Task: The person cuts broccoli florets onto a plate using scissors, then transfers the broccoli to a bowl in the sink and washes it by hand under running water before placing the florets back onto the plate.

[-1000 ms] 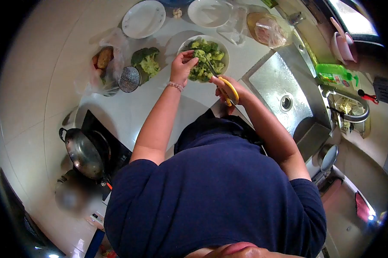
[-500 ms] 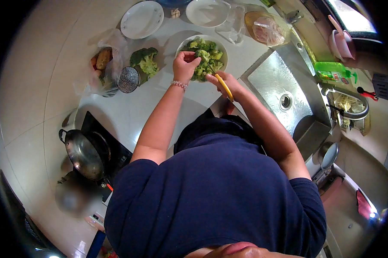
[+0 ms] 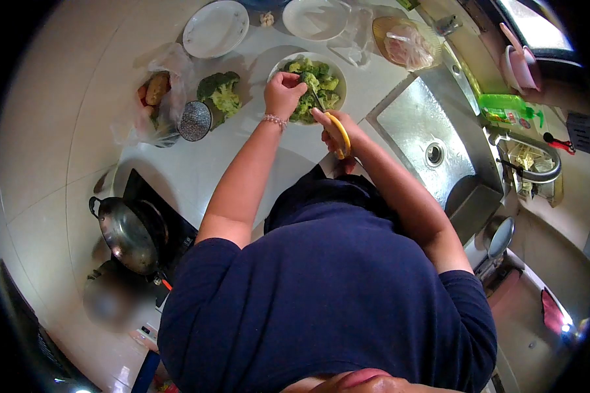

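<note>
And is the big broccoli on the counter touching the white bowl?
Apart. The head view shows a shadowed strip of counter between the big broccoli and the left rim of the white bowl.

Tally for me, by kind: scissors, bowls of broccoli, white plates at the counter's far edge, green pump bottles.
Scissors: 1
Bowl with broccoli: 1
White plates: 2
Green pump bottle: 1
Total: 5

On bench (image 3: 203, 157): one white bowl (image 3: 342, 90), containing cut broccoli (image 3: 329, 84); one larger broccoli head (image 3: 221, 95). Left hand (image 3: 283, 95) pinches floret (image 3: 311, 80); right hand (image 3: 355, 134) holds yellow-handled scissors (image 3: 346, 139)
</note>
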Available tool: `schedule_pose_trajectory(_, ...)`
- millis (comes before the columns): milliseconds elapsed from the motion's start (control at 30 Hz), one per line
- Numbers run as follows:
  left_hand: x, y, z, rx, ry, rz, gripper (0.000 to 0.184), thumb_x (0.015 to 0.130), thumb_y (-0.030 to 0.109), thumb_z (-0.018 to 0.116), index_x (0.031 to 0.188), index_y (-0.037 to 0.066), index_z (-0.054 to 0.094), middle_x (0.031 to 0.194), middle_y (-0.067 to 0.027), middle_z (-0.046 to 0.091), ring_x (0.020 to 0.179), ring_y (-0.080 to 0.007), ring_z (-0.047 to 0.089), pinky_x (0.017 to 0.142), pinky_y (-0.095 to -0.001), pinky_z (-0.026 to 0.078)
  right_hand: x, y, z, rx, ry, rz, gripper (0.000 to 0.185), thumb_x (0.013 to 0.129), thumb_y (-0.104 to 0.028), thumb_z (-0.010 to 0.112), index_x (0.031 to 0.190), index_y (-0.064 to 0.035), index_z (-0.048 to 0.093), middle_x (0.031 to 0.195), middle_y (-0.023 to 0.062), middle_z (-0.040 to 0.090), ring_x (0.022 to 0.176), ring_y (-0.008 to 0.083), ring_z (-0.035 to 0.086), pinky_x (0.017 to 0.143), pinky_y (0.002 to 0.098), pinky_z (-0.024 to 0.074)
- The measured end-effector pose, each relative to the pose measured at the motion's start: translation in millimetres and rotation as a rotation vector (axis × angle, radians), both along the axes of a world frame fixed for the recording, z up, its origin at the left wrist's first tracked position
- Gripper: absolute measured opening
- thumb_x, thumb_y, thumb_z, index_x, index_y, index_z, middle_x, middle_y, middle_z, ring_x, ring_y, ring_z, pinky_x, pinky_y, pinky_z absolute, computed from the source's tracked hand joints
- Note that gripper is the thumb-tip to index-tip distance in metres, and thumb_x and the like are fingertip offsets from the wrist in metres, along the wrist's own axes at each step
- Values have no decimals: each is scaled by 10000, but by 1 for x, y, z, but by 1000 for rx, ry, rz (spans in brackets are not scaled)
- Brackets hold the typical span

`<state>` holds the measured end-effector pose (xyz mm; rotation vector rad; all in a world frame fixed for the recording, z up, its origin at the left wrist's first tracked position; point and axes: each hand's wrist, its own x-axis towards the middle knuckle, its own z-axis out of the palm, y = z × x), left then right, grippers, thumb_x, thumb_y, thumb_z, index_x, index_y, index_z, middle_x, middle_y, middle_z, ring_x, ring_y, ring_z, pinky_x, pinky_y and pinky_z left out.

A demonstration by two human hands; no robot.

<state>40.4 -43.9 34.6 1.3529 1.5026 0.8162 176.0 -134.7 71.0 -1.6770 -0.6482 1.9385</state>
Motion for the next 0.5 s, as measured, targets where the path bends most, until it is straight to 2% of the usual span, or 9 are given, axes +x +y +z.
schedule_pose_trajectory(133,-4,5,-13,-24,-2,2,212,663,32,663,852,-8,577,758,-56,613,635,-109,577,601,-239,494,-1,-1,-5,-20,45,-20,450,797,-489,570,777,-42,518,527,6,443,406,94,407,357,247,321)
schedule_pose_trajectory(233,-9,8,-22,-54,-75,14,217,668,29,655,861,-18,568,759,-64,610,633,-115,579,585,-240,499,0,-2,-27,207,-137,88,429,815,-470,556,779,-44,513,503,-3,416,399,94,395,346,246,303)
schedule_pose_trajectory(333,-12,9,-25,-71,-85,-3,202,679,27,642,859,-24,565,766,-73,609,637,-123,583,581,-247,504,6,-3,-32,239,-220,141,407,812,-462,566,802,-54,556,485,-12,398,366,95,387,332,250,326)
schedule_pose_trajectory(467,-16,11,-26,-142,-166,-14,194,702,28,626,877,-16,555,781,-75,602,631,-139,586,588,-261,511,21,-4,-10,-12,252,76,443,832,-484,518,902,-47,542,482,-26,352,358,81,336,331,232,290)
schedule_pose_trajectory(500,-19,13,-26,-231,-272,13,201,707,31,627,888,-11,551,781,-74,600,628,-144,587,586,-262,512,29,-5,-7,-51,389,63,459,837,-492,502,934,-44,533,486,-28,344,359,80,328,331,228,281)
